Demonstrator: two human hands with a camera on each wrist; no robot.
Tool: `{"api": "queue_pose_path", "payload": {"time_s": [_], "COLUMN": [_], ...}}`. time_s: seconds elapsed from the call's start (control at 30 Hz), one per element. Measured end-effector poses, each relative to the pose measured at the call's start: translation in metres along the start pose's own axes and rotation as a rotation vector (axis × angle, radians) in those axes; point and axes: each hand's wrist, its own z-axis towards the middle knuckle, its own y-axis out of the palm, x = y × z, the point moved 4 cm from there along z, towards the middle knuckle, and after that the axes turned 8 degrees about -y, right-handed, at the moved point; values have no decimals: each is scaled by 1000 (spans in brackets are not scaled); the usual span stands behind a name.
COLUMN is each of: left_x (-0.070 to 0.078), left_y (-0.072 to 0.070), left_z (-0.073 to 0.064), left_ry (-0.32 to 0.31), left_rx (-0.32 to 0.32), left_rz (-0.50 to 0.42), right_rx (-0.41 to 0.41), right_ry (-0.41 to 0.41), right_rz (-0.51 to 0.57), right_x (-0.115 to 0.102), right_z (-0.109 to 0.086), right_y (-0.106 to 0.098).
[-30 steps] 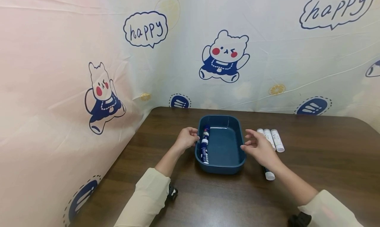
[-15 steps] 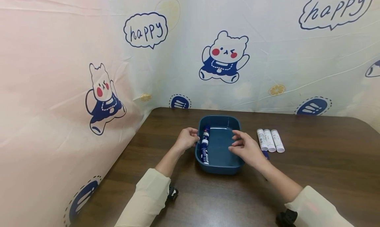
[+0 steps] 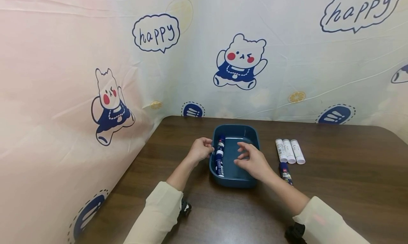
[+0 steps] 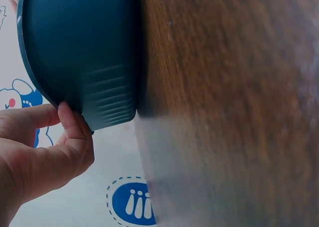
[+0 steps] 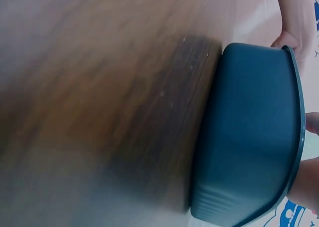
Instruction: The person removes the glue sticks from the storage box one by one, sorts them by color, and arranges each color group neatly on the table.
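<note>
A dark blue plastic bin (image 3: 234, 182) stands on the table. My left hand (image 3: 200, 150) pinches its left rim; in the left wrist view the thumb and fingers meet at the rim of the bin (image 4: 84, 47). Over the bin's interior hovers my right hand (image 3: 254, 163), fingers loosely bent and apart, holding nothing. Two dark blue tubes like glue sticks, a far one (image 3: 221, 145) and a near one (image 3: 219, 165), lie end to end along the bin's left wall. In the right wrist view, the fingers (image 5: 306, 184) show past the rim.
Right of the bin, three white tubes (image 3: 289, 151) like glue sticks lie side by side. A dark blue tube (image 3: 285, 171) lies just in front of them, partly hidden by the right forearm. A printed cloth (image 3: 287, 60) hangs behind the brown table (image 3: 344, 180).
My right hand has moved left from the bin's right rim to over its interior. The dark blue tube on the table shows more of its far part. My left hand stays put.
</note>
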Motion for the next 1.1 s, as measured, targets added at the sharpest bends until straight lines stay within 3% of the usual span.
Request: {"api": "queue_pose_path", "payload": {"time_s": [0.9,1.1], "left_x": [1,1], "left_y": [-2,-1], "left_z": [-1,-1], "left_ry": [-11,-8], "left_rx": [-18,-15], "left_rz": [-3,-7], "right_rx": [-188,-258], "right_ry": [243,329], "right_rz": [-80,4], "right_x": [-1,3], "right_z": [19,21], "right_y": [40,48]}}
